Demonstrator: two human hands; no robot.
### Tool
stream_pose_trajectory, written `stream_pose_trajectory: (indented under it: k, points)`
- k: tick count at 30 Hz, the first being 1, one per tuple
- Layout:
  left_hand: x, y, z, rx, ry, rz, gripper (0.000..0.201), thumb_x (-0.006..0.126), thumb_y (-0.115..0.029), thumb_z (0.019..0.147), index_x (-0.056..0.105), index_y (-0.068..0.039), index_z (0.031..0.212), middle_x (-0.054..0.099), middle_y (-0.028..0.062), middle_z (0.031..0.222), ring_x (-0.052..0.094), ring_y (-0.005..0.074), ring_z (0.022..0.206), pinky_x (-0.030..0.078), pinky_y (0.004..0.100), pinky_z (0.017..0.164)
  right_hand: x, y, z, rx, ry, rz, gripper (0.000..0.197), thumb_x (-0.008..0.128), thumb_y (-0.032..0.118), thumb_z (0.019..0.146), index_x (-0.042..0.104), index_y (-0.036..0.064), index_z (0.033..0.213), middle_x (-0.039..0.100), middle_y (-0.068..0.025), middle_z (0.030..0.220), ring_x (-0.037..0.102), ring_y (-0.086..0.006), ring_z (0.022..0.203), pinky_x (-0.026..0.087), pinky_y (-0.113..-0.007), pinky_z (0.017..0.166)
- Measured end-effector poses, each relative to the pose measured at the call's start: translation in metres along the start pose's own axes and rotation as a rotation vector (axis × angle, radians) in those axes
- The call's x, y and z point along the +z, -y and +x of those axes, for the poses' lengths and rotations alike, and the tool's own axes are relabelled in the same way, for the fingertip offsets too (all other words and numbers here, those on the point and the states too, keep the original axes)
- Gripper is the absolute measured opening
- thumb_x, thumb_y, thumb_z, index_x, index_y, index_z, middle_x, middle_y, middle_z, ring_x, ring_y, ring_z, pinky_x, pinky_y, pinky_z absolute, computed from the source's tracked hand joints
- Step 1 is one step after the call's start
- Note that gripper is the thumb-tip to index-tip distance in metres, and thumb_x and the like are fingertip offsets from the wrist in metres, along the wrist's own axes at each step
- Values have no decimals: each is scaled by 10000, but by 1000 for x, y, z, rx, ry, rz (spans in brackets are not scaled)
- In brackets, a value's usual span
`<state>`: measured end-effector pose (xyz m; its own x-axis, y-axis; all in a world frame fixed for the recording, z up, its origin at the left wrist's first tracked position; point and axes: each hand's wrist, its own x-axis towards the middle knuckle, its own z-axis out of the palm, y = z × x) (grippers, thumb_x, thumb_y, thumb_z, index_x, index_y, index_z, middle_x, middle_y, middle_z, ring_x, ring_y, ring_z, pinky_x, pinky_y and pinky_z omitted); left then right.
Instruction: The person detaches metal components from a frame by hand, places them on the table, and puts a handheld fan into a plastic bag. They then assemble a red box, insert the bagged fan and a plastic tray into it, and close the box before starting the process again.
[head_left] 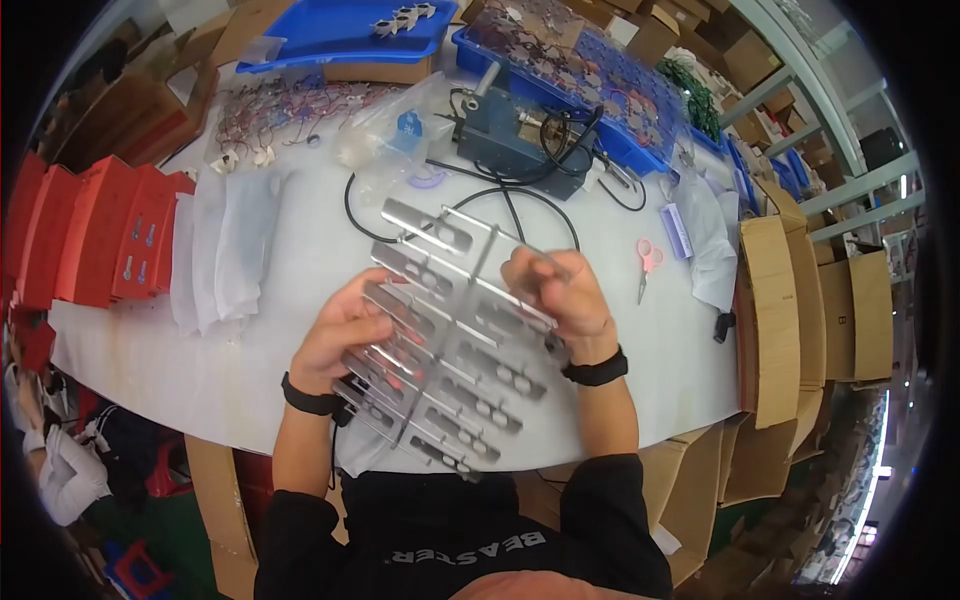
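Over the near part of the white table, I hold up a silver metal rack (456,325) tilted, with rows of slotted flat plates along both sides of a central bar. My left hand (352,330) is closed around its left side, thumb on top of the plates. At the upper right, the curled fingers of my right hand (560,295) pinch a thin metal strip (510,238) seen nearly edge-on. Motion blurs those fingertips, and I cannot tell whether the strip is fixed to the rack. Both wrists wear black bands.
Beyond the rack stand a dark grey bench machine (520,140) with black cables and a clear plastic bag (395,140). Pink scissors (648,262) lie to the right, near cardboard boxes (772,320). Red boxes (95,235) and white sleeves (235,240) are left; blue trays (345,40) behind.
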<state>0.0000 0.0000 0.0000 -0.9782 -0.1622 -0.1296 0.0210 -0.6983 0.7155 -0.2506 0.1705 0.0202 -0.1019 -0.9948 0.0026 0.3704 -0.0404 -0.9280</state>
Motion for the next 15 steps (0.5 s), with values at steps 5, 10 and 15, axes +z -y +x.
stream_pose_trajectory:
  k: [5,10,15]
  points:
    - [17,-2,5,-21,26,-103,591,611,-54,917,315,-34,1428,663,307,1051,713,434,848,636,444,562,27,24,5,-285,24,168,188,726,217,925,741,42,992,663,-17,810,551,-83,665,408,-251,543]
    - [36,8,-5,165,-209,317,533,583,-4,932,355,-29,1414,663,272,1085,695,395,1014,646,429,657,33,69,-16,239,-459,-613,177,727,180,922,736,4,921,655,-46,789,528,-110,680,411,-251,575]
    - [37,6,-10,62,-101,82,585,619,-45,910,327,-23,1417,674,297,1062,728,404,817,635,461,581,3,50,-29,-322,-53,-371,237,733,230,912,759,-5,939,657,-33,768,491,-71,656,389,-243,582]
